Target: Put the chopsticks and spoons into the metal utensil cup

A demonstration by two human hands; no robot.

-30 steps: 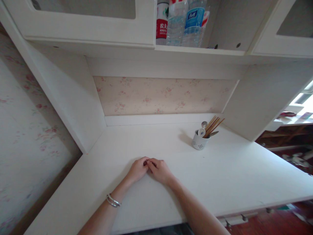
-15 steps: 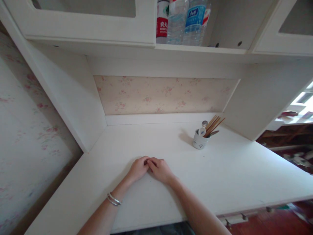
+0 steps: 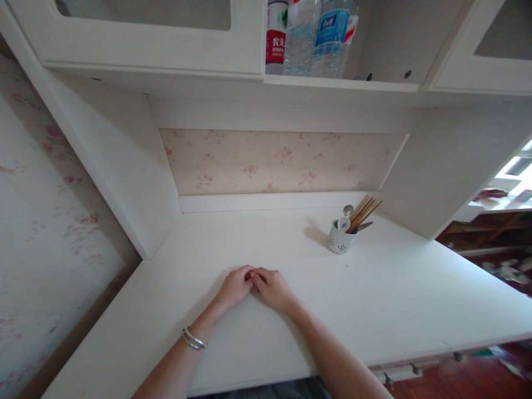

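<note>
My left hand (image 3: 236, 286) rests on the white desktop (image 3: 266, 343), its fingers curled in, with silver bangles (image 3: 193, 338) on the wrist. Against it lies my right hand (image 3: 272, 289), likewise closed, so the fingertips of both meet. No object shows in either hand, though the undersides of the fingers are hidden. To the right and farther back stands a white utensil holder (image 3: 341, 243) with a pattern of small holes. Wooden chopsticks (image 3: 362, 215) and a metal spoon (image 3: 348, 210) stick up out of it, along with a white spoon-like piece (image 3: 343, 224).
Above the desk hangs a white cabinet (image 3: 158, 50) whose open section holds several plastic bottles (image 3: 330, 39). White side panels (image 3: 120, 149) bound the desk at left and right. Beyond the right edge are a reddish floor (image 3: 465, 377) and dark shelving (image 3: 490, 233).
</note>
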